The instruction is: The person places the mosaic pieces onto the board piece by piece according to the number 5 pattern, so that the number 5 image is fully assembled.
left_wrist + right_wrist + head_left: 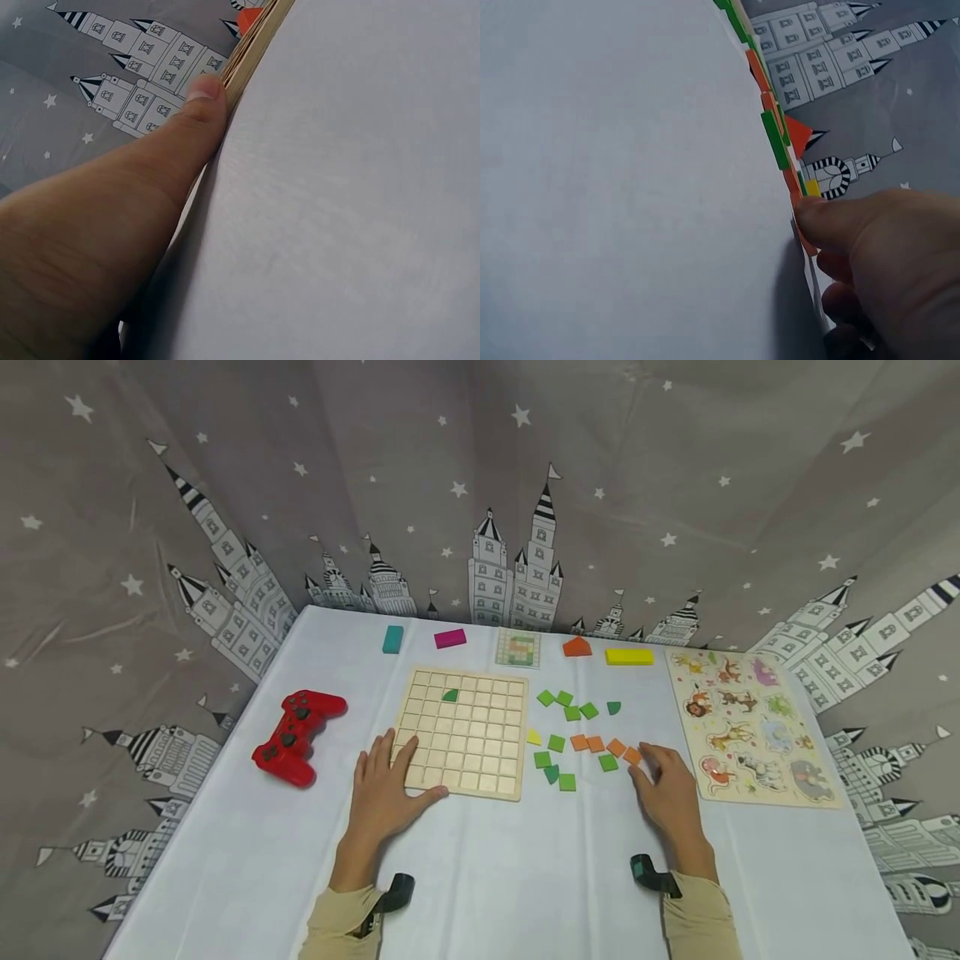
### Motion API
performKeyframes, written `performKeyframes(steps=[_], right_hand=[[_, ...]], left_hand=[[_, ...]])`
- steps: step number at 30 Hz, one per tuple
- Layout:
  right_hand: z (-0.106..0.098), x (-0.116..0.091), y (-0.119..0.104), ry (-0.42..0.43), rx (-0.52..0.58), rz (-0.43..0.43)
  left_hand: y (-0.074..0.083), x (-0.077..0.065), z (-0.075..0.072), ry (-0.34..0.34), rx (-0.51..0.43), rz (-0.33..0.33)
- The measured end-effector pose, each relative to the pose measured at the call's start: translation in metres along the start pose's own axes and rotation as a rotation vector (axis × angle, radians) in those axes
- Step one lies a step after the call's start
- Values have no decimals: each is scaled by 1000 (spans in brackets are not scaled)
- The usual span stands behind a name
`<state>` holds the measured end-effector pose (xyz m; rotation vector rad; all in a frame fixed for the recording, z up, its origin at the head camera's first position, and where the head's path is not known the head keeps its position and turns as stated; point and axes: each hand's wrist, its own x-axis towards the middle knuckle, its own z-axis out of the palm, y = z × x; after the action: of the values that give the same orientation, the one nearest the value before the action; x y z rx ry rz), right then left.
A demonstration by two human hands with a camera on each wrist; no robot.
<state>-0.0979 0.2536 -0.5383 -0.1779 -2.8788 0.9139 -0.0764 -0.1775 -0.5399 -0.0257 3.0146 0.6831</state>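
A square wooden grid board (465, 760) lies on the table, with one dark green quarter-round piece (450, 695) in an upper cell. My left hand (381, 795) rests at the board's near left corner, fingers spread over its left side; its thumb (202, 101) lies along the front edge. To the right of the board, my right hand (671, 793) pinches an orange square tile (632, 756) between thumb (825, 217) and forefinger. That tile is the rightmost of a loose row of orange tiles (595, 744). Several green square tiles (567, 782) lie around the row.
A red game controller (294, 737) lies left of the board. An animal puzzle board (750, 727) lies at the right. Along the back are teal (392, 639), magenta (450, 638), orange (577, 647) and yellow (629, 657) blocks and a pattern card (518, 648).
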Motion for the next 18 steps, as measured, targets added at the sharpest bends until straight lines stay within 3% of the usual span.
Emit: performKeyframes(steps=[18], right_hand=[[9,4,1,27,-51,-19]], left_hand=[[1,0,0,6,3,3]])
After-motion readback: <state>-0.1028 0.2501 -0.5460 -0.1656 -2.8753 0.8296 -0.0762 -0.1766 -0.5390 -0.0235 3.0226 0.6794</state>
